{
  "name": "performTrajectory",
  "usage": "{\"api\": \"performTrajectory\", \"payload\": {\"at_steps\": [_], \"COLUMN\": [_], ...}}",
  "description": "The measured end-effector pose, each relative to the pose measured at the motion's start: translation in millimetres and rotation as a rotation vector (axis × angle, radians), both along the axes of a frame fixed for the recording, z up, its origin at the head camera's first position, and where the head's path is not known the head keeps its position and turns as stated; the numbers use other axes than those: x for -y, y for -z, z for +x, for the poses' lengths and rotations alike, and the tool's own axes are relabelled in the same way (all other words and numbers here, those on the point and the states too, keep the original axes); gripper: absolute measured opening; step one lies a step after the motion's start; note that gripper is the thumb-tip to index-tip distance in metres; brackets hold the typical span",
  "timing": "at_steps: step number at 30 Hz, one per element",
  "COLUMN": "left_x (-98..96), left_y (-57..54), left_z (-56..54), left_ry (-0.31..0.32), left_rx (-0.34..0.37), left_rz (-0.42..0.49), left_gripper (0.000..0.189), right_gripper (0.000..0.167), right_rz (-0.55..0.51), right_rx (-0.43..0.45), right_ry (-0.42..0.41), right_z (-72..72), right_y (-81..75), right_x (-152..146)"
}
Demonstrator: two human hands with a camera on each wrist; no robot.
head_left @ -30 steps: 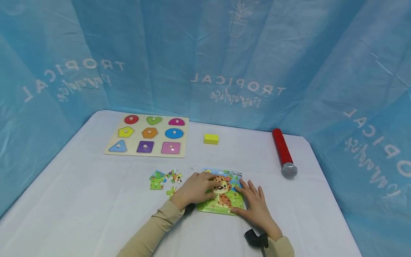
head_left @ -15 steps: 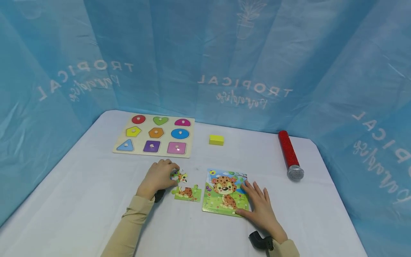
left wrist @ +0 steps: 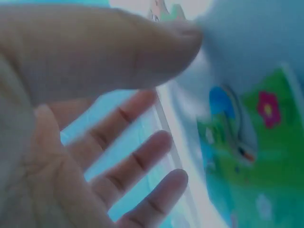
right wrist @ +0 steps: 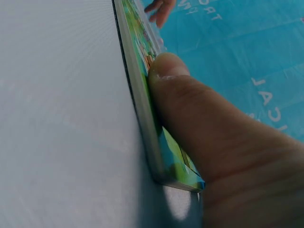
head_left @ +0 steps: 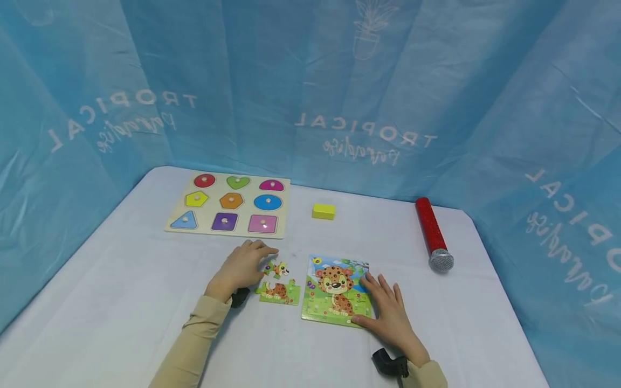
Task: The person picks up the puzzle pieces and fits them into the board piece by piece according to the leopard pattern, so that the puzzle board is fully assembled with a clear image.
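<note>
My left hand [head_left: 237, 269] hovers over or beside some loose jigsaw pieces, one with a spotted animal's head [head_left: 277, 269] and one with its body [head_left: 278, 292]. In the left wrist view its fingers are spread and nearly straight, with nothing between them; a green puzzle piece [left wrist: 273, 156] with a pink flower lies to the right. My right hand [head_left: 390, 318] rests at the right edge of a jigsaw puzzle [head_left: 335, 291] picturing a leopard cub. Its thumb [right wrist: 185, 109] lies on the puzzle's top face in the right wrist view, the fingers extended in the head view.
A wooden peg shape board [head_left: 247, 223] lies at the back left. Behind the puzzle sits a yellow block [head_left: 323, 211]. A red microphone [head_left: 432, 231] with a silver head lies at the right. Blue printed curtains [head_left: 271, 81] stand around the white-covered table [head_left: 121, 302].
My left hand has left the leopard puzzle and moved left to the loose pieces, where its index finger has since straightened. My right hand stays at the puzzle's edge. The head view shifted slightly.
</note>
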State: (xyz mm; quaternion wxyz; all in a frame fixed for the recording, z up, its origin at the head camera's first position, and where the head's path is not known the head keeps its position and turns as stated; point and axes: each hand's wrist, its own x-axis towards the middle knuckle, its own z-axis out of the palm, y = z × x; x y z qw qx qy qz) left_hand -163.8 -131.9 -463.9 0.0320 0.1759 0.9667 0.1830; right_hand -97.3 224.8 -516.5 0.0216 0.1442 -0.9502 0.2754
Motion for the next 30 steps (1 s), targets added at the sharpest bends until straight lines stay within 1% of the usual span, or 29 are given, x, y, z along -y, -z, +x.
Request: {"api": "performTrajectory", "payload": {"at_steps": [3,5,7,9,13,16,18,20,21,25,27,30], "left_x": [1.0,0.9,0.9,0.5,-1.1,-6.1,-12.7,-23.2,-29.3,-57.4,-68.5,-80.0], "left_y": [1.9,3.5,4.8,5.6,4.5,1.4,-0.4,-2.2,-3.2,-3.3,-2.6,0.0], "left_z": [0.5,-0.5,-1.6,-3.4,-5.5,-5.8,-4.5,-1.1,1.5,12.1,16.6,19.7], "left_ry": [0.022,0.019,0.01,0.011,0.049,0.048,0.063,0.093,0.118,0.259,0.319,0.368], "left_rx": [0.0,-0.003,-0.034,-0.083,-0.189,-0.217,-0.232,-0.242,-0.25,-0.282,-0.295,-0.33], "left_rz": [0.042,0.066,0.073,0.057,0.026,0.014,0.008,-0.013,-0.02,-0.062,-0.085,-0.136], "left_gripper": [0.048,0.044,0.038,0.033,0.027,0.028,0.029,0.03,0.029,0.021,0.019,0.019], "right_gripper": [0.089,0.089,0.089,0.09,0.09,0.09,0.089,0.087,0.086,0.083,0.083,0.082], "right_rz": [-0.003,-0.005,-0.009,-0.002,0.005,0.008,0.007,0.003,0.0,-0.005,-0.003,0.006], "right_rx": [-0.001,0.001,0.006,0.011,0.024,0.023,0.021,0.016,0.013,0.017,0.021,0.015], "right_ry": [-0.005,-0.01,-0.011,-0.006,0.004,0.004,0.003,-0.001,-0.007,-0.017,-0.02,-0.02], "right_z": [-0.2,-0.6,-0.9,-1.1,-1.0,-0.8,-0.8,-0.9,-1.0,-1.6,-1.7,-1.7], "right_y": [-0.4,-0.5,-0.6,-0.4,0.0,-0.4,-0.7,-0.8,-0.6,-0.2,-0.2,-0.8], "right_x": [0.0,0.3,0.6,0.6,0.1,-0.2,0.1,0.7,1.2,0.3,0.0,-0.9]}}
